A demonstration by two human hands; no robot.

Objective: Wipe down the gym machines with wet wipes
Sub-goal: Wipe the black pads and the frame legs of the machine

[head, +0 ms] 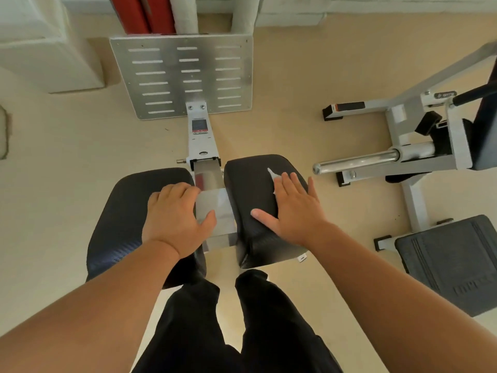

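Right hand is pressing a wipe onto the right pad of the machine.

The right hand's fingers are lying straight and spread, flat on the white wipe, which is showing only at their tips, near the pad's far end. The left hand is resting on the left pad, its fingers curling over the pad's inner edge and gripping it, thumb lying on the metal beam between the two pads. A slotted footplate is standing beyond the beam. Another machine is standing to the right.
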